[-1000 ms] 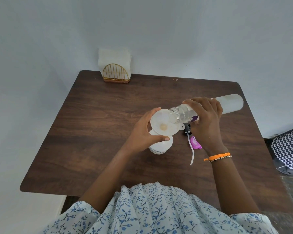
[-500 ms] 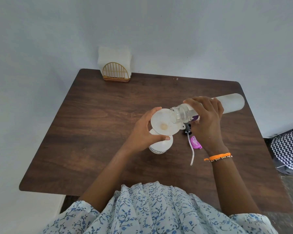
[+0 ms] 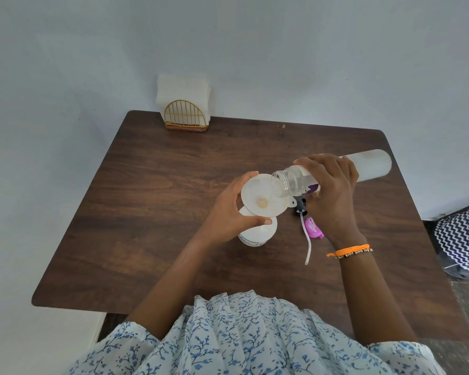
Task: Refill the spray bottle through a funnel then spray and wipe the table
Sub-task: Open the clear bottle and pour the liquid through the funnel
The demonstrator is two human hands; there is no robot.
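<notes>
Our left hand (image 3: pixel 229 216) grips funnel (image 3: pixel 260 200) steady on spray bottle (image 3: pixel 257 235); right hand (image 3: pixel 332 190) grips tipped refill bottle (image 3: pixel 336 171), mouth over funnel, to pour.

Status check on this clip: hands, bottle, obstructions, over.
Left hand grips white plastic funnel seated in white spray bottle. Right hand tips clear refill bottle over funnel. Purple sprayer head lies alongside; nothing blocking.
</notes>
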